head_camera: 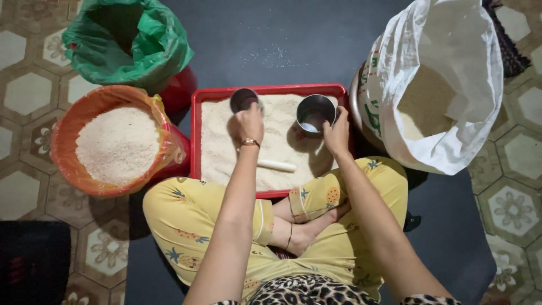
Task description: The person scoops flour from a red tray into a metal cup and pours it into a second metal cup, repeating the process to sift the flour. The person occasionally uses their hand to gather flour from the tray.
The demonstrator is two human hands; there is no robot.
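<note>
A red rectangular tray [196,135] full of pale rice lies on the floor in front of my crossed legs. My left hand [249,121] grips a small dark metal cup [243,99] over the tray's far edge. A larger steel cup [314,112] stands in the rice, and my right hand [337,133] holds its rim. A white stick-like piece [275,165] lies on the rice near the tray's front.
An orange-lined red tub [66,130] of rice sits to the left, with a green-lined red tub [127,42] behind it. A large white sack [446,85] of rice stands open at the right. Dark mat and patterned tiles lie all around.
</note>
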